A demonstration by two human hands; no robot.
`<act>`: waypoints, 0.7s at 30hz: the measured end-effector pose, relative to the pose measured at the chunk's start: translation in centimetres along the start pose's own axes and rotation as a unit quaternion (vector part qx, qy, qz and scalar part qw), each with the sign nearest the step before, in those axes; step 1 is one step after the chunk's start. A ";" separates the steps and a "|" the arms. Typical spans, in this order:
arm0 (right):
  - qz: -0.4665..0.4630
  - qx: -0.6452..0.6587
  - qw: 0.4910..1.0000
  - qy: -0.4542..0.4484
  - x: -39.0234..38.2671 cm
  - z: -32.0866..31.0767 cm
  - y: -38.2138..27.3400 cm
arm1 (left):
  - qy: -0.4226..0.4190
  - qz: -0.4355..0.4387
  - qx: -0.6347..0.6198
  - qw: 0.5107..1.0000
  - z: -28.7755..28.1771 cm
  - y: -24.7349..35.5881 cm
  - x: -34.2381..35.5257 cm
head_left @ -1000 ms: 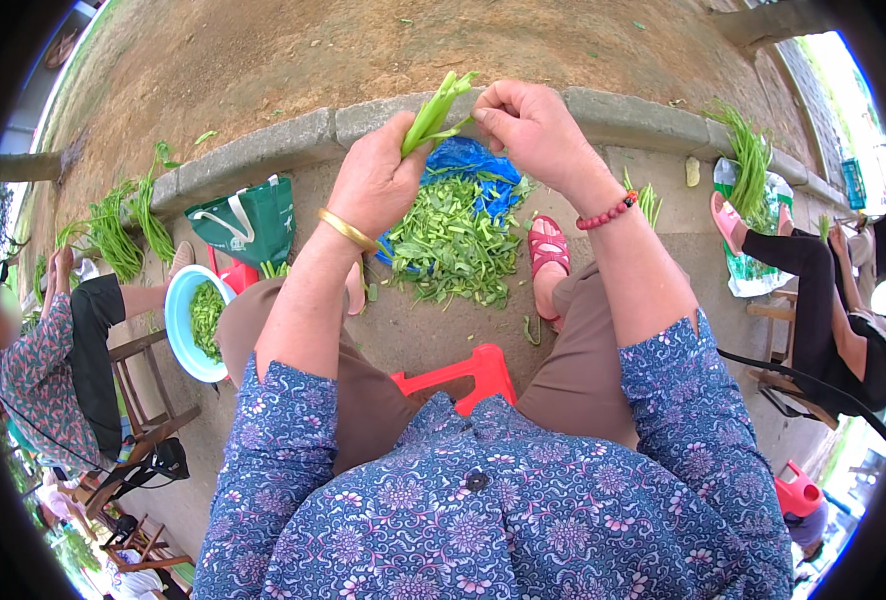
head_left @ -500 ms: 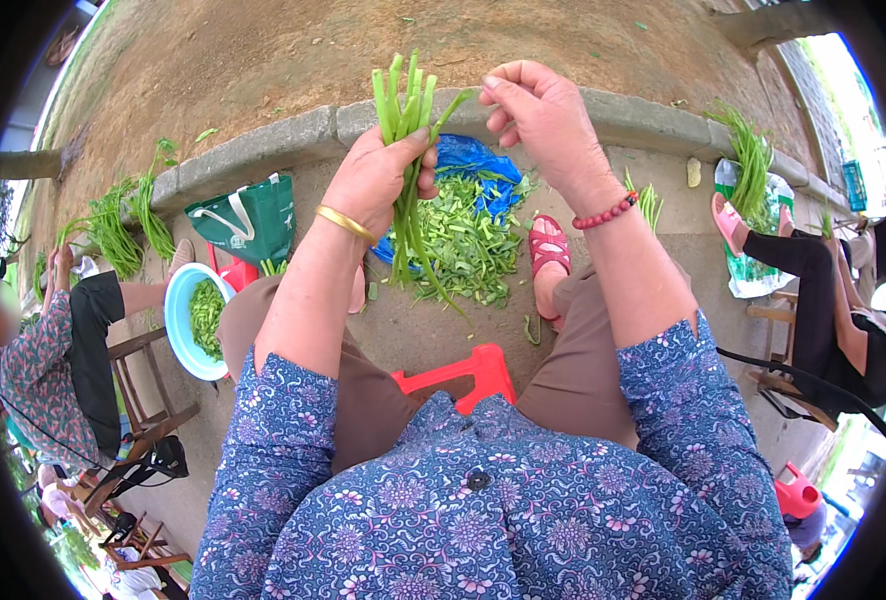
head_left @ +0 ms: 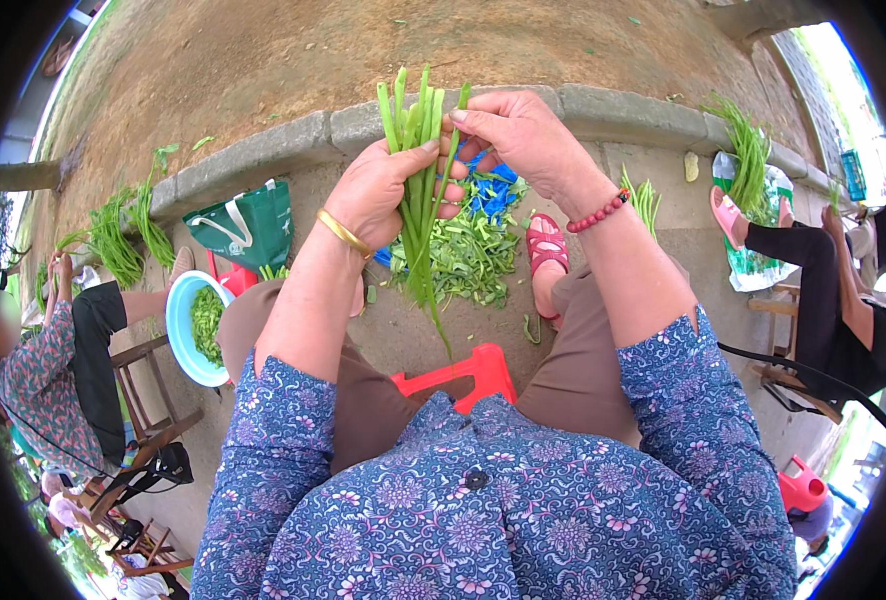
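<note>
A bunch of long green vegetable stems (head_left: 418, 215) is gripped in my left hand (head_left: 368, 200), cut ends up and thin tips hanging down. My right hand (head_left: 528, 138), just right of it, pinches a single green stem (head_left: 461, 97) by its upper end, between thumb and fingers. This stem runs down alongside the bunch. Below both hands a pile of plucked green leaves and short pieces (head_left: 468, 260) lies partly on a blue plastic bag (head_left: 495, 195) on the ground. My fingers cover part of the stems.
A stone curb (head_left: 618, 118) runs across, beyond it bare soil. Left are a green bag (head_left: 263, 215), a light-blue basin (head_left: 177, 338) of cut greens, and a seated person (head_left: 48, 365). A red stool (head_left: 488, 372) is beneath me; greens on a plastic bag (head_left: 753, 180) lie right, beside another person.
My right hand has moved left and down to the bunch and now pinches a stem there; before, it was held apart from the stems. The bunch has lowered slightly.
</note>
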State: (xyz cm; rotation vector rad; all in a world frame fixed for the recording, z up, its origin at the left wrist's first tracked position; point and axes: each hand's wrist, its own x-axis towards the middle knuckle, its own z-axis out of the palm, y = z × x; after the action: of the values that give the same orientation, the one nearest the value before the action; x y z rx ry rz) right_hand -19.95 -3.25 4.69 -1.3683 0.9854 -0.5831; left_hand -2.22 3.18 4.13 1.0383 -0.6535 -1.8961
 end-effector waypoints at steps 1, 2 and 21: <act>0.006 0.007 1.000 -0.005 0.0 0.0 0.0 | -0.002 -0.006 -0.006 1.000 -0.1 0.1 -0.1; 0.010 0.004 1.000 0.000 0.0 0.1 0.0 | -0.002 -0.009 -0.008 1.000 -0.1 0.1 -0.1; -0.056 0.043 0.988 0.137 0.2 0.4 -0.4 | 0.044 0.118 0.351 0.928 -0.9 -1.3 0.8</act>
State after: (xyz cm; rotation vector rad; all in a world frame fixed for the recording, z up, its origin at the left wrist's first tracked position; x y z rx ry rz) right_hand -19.47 -3.24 5.03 -1.2942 1.0929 -0.9079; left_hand -2.26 3.10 2.34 1.3923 -1.3975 -1.4072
